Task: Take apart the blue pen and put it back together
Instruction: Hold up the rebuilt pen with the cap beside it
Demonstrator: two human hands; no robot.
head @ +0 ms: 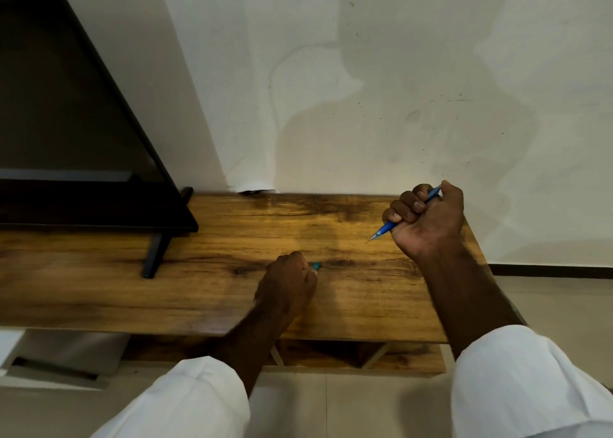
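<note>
My right hand (428, 218) is raised above the right end of the wooden table (232, 238) with its fist closed around the blue pen (386, 228). The pen's thin tip points down and to the left, and its back end sticks out past my thumb. My left hand (288, 281) rests on the table near the middle with fingers curled over a small teal pen cap (316, 265). Only the end of the cap shows beyond my fingertips.
A black flat screen (66, 105) on a black stand (156, 255) fills the left side of the table. A white wall (365, 89) rises behind. A lower shelf (331, 354) sits under the tabletop, and the table's right edge ends near my right wrist.
</note>
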